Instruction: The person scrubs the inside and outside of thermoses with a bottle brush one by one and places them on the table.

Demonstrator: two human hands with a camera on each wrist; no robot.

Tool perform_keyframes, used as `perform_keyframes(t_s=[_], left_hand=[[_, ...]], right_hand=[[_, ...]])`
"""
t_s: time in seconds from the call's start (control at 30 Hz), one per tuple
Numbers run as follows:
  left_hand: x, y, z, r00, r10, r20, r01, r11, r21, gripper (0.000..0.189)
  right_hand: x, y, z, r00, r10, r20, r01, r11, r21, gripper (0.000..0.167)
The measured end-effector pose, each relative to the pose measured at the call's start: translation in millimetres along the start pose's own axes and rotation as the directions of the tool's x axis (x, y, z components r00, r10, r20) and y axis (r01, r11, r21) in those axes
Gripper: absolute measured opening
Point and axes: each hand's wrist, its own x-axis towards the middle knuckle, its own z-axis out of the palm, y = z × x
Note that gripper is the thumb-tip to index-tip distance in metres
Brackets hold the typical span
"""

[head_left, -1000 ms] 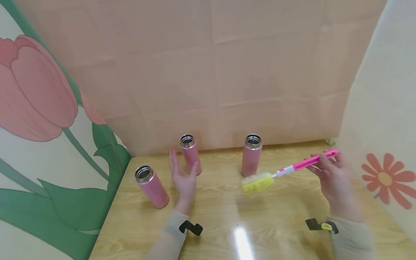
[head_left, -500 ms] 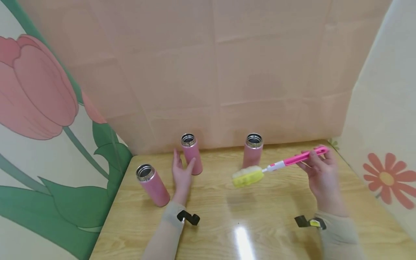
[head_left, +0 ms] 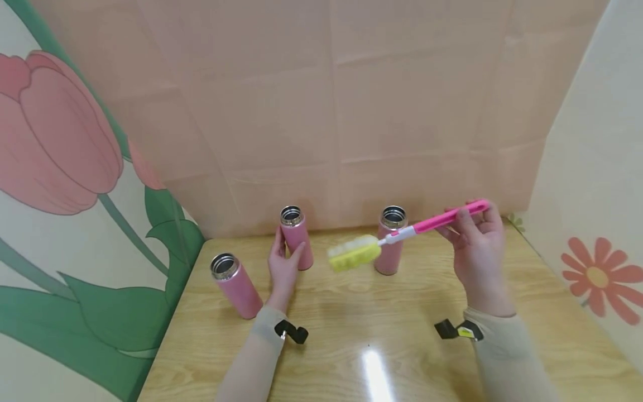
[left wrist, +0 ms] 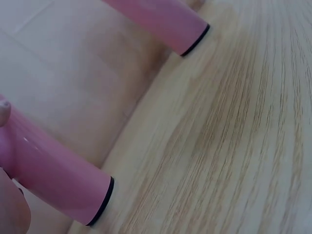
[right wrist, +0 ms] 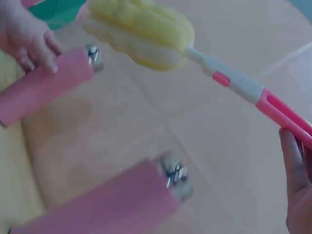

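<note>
The left hand (head_left: 283, 268) curls round the middle bottle (head_left: 297, 235), which stands upright and uncapped on the wooden table (head_left: 341, 335); the right hand (head_left: 479, 254) grasps a brush (head_left: 408, 233) near the end of its pink handle (head_left: 429, 223). The brush is held aloft at a slant, its sponge head (head_left: 354, 254) between the middle bottle and the right bottle (head_left: 388, 259), apart from both. Likely faults: gripped so far back, the brush could swing and topple the right bottle; the bulky sponge head could jam at the mouth (head_left: 291, 215), tipping the middle bottle if the left hand held loosely.
</note>
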Motion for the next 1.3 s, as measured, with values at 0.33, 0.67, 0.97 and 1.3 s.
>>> perform_keyframes(t_s=[0.33, 0.67, 0.97, 1.3], left_hand=[[3.6, -4.9, 2.9, 1.0, -0.003, 0.012, 0.003, 0.999, -0.052, 0.083], [1.9, -14.8, -1.9, 0.992, 0.023, 0.124, -0.019, 0.999, -0.027, 0.081], [-1.9, -15.2, -7.4, 0.98, 0.054, 0.193, -0.042, 0.997, -0.063, 0.08], [-4.8, -11.6, -9.2, 0.976, 0.062, 0.21, -0.048, 0.997, -0.067, 0.079]], right_hand=[[32.3, 13.8, 100.9, 0.979, -0.19, 0.068, 0.194, 0.979, -0.063, 0.023], [60.1, 38.8, 159.9, 0.909, -0.221, 0.355, 0.347, 0.871, -0.347, 0.025], [72.7, 49.9, 209.9, 0.815, -0.047, 0.578, 0.482, 0.607, -0.632, 0.021], [79.5, 68.2, 252.0, 0.74, 0.193, 0.644, 0.533, 0.414, -0.737, 0.018]])
